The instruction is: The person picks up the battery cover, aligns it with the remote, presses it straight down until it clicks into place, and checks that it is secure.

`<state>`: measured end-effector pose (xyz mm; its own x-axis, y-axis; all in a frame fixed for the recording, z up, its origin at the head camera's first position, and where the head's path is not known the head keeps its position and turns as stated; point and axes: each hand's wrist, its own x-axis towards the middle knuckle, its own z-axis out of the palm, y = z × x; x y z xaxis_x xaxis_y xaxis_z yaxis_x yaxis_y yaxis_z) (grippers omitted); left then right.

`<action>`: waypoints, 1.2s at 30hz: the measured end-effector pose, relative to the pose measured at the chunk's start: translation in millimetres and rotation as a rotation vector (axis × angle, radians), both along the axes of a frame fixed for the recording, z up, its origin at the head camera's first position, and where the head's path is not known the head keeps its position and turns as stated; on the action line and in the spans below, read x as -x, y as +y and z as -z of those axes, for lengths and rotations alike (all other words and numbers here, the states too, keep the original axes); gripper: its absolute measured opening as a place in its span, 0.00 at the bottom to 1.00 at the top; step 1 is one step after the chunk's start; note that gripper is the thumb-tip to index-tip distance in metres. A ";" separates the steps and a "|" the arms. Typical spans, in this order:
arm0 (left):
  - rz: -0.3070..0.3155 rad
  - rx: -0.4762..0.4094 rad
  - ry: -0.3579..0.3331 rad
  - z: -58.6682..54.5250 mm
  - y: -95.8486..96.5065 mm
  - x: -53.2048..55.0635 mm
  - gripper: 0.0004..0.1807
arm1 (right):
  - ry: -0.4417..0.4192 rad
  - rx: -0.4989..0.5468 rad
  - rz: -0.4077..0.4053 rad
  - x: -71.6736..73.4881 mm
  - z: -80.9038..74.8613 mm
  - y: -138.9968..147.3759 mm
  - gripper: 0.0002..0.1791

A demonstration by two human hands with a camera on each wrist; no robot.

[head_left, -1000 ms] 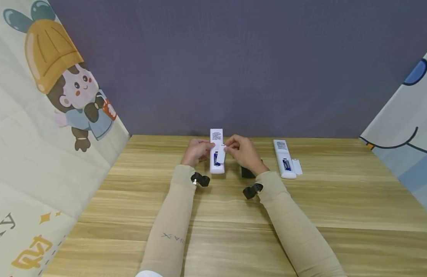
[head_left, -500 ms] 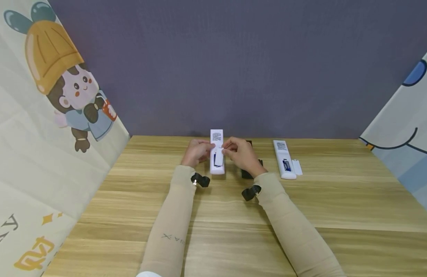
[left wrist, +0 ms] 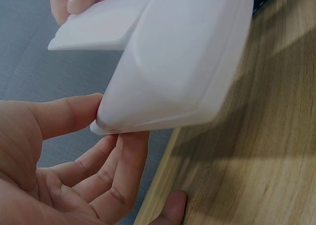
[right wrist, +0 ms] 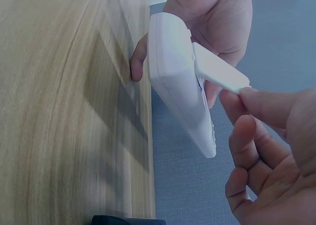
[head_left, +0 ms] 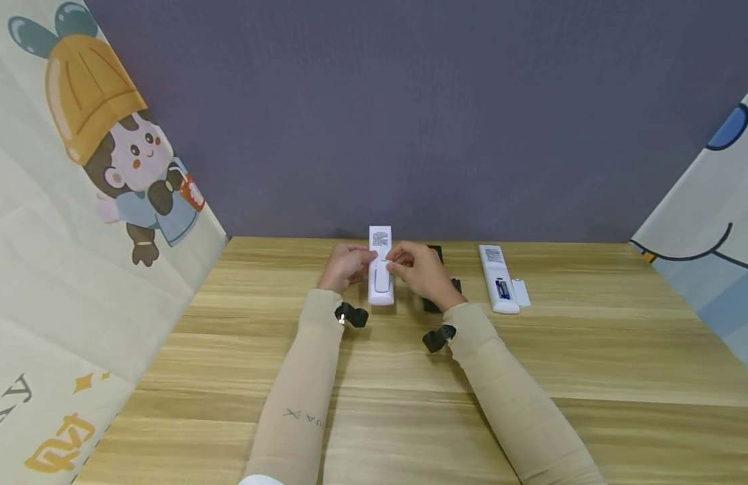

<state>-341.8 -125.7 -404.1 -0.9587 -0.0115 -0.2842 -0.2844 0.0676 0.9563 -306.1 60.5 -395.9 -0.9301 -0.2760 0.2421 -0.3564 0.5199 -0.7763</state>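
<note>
My left hand (head_left: pixel 345 265) holds a white remote control (head_left: pixel 380 240) by its side edge, thumb on one face and fingers beneath. It is back side up, with a printed label near its far end. Between thumb and index finger, my right hand (head_left: pixel 423 271) pinches the white battery cover (head_left: pixel 382 278) at its far end. In the right wrist view the cover (right wrist: pixel 219 70) slants up off the remote's back (right wrist: pixel 173 57), its other end at the lower end of the battery compartment. From above, the cover hides the batteries.
To the right lies a second white remote control (head_left: pixel 493 263), its compartment uncovered with a blue battery (head_left: pixel 502 289) showing. A loose cover (head_left: pixel 520 292) lies beside it. A black object (head_left: pixel 432 305) is partly hidden behind my right wrist. A dark wall panel (head_left: pixel 422 135) borders the wooden table's far edge.
The battery cover has moved left and straightened in line with the remote, now over the compartment where blue batteries showed before. My right hand moved slightly left; my left hand stayed put.
</note>
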 end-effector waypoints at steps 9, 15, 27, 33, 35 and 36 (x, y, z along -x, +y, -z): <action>0.000 0.007 0.013 1.3 -0.5 -0.3 0.19 | -0.002 0.001 -0.006 -0.7 1.5 -2.1 0.05; 0.007 0.024 0.014 1.1 -0.8 -0.2 0.19 | -0.007 -0.011 0.001 -0.4 1.9 -2.4 0.05; 0.004 0.021 0.013 0.7 -1.2 0.4 0.19 | -0.022 -0.037 -0.006 0.3 3.8 -3.1 0.04; 0.002 0.007 0.008 0.5 -1.5 -0.5 0.20 | -0.034 -0.038 -0.002 -1.9 2.9 -4.4 0.05; 0.003 -0.003 0.007 0.1 -1.6 -0.7 0.20 | -0.030 -0.033 -0.002 -2.2 3.1 -4.8 0.05; 0.004 -0.004 0.006 -0.1 -1.6 -0.8 0.20 | -0.028 -0.030 -0.002 -2.1 3.5 -5.1 0.05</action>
